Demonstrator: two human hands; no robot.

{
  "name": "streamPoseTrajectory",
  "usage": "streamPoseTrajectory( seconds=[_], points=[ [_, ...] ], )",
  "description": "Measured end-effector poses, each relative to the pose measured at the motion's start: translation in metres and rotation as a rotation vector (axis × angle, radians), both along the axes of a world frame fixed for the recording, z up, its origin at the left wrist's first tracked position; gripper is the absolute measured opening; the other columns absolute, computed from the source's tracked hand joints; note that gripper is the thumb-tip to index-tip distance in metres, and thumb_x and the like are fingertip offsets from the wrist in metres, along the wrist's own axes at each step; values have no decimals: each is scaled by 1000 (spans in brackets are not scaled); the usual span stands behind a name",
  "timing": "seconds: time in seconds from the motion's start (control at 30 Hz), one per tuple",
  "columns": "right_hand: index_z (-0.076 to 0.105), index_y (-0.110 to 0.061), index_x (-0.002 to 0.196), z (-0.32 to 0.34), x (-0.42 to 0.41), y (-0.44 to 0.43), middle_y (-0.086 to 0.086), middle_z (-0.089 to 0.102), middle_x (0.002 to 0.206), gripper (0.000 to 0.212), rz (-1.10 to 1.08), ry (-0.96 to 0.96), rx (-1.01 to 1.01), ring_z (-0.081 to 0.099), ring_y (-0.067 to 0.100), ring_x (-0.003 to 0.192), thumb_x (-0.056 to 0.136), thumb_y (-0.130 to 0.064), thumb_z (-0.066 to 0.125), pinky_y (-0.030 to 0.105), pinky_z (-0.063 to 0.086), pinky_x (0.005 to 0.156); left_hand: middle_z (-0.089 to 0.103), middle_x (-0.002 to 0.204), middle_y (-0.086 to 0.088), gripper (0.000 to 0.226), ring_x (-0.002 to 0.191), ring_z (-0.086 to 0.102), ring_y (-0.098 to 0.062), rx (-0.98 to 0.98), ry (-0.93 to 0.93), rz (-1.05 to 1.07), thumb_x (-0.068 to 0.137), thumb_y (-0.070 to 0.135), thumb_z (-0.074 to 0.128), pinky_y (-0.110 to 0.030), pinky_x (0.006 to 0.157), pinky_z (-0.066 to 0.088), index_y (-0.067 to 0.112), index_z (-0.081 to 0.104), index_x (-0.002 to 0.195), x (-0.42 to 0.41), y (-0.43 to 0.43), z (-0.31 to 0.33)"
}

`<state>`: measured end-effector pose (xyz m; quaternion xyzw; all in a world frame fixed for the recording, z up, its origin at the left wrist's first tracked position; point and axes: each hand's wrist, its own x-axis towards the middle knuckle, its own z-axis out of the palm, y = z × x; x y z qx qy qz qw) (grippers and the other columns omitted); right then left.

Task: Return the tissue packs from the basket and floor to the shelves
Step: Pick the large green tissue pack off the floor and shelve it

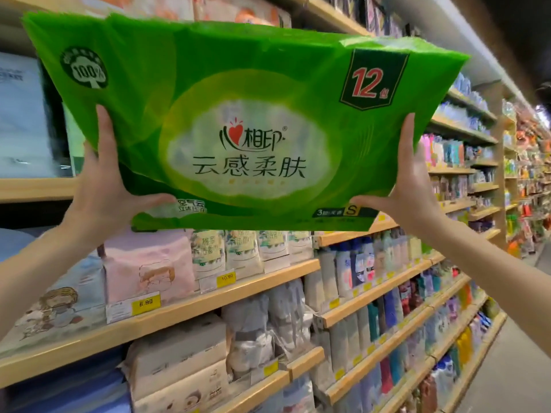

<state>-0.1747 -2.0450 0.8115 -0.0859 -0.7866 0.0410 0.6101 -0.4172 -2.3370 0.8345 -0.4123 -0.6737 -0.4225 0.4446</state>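
A large green tissue pack (238, 123) with a white oval label and a red "12" fills the upper middle of the view, raised in front of the wooden shelves (185, 308). My left hand (107, 186) grips its lower left edge, fingers up along the side and thumb under the bottom. My right hand (408, 186) grips the lower right edge the same way. The pack tilts slightly, its left side higher. Behind its top left, part of an upper shelf bay (53, 120) shows dark space beside a pale blue pack.
Pink and white tissue packs with yellow price tags (146, 301) line the shelf below the pack. Lower shelves hold beige and white packs. Bottles and colourful goods fill the shelves running off to the right. Grey aisle floor (518, 368) lies at the lower right.
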Motion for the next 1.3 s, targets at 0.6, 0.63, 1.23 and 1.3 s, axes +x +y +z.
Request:
streamPoseTrajectory(
  seconds=[0.6, 0.63, 1.23, 1.3],
  points=[
    [-10, -24, 142, 91, -121, 201, 29, 30, 138, 130, 267, 185, 114, 34, 34, 123, 53, -26, 85, 48, 33, 99, 17, 147, -31, 135, 135, 25, -42, 34, 207, 358, 53, 24, 86, -54, 107, 23, 14, -11, 146, 3, 132, 91],
    [-11, -25, 142, 94, -130, 205, 28, 29, 139, 130, 277, 190, 114, 32, 33, 124, 53, -26, 85, 48, 32, 100, 16, 147, -31, 134, 134, 26, -43, 34, 213, 362, 53, 23, 86, -54, 107, 23, 13, -11, 146, -1, 135, 94],
    [-11, -30, 139, 168, -249, 237, 26, 26, 140, 131, 447, 216, 166, 31, 37, 130, 53, -17, 86, 51, 29, 104, 9, 151, -28, 134, 139, 18, -35, 99, 338, 455, 55, 27, 84, -43, 112, 16, 10, -14, 145, -98, 159, 139],
    [-13, -34, 138, 170, -263, 241, 26, 28, 139, 131, 451, 186, 174, 33, 37, 128, 52, -19, 86, 52, 30, 103, 8, 151, -29, 135, 139, 19, -35, 78, 328, 479, 55, 29, 84, -43, 111, 15, 11, -14, 146, -106, 159, 137]
  ],
)
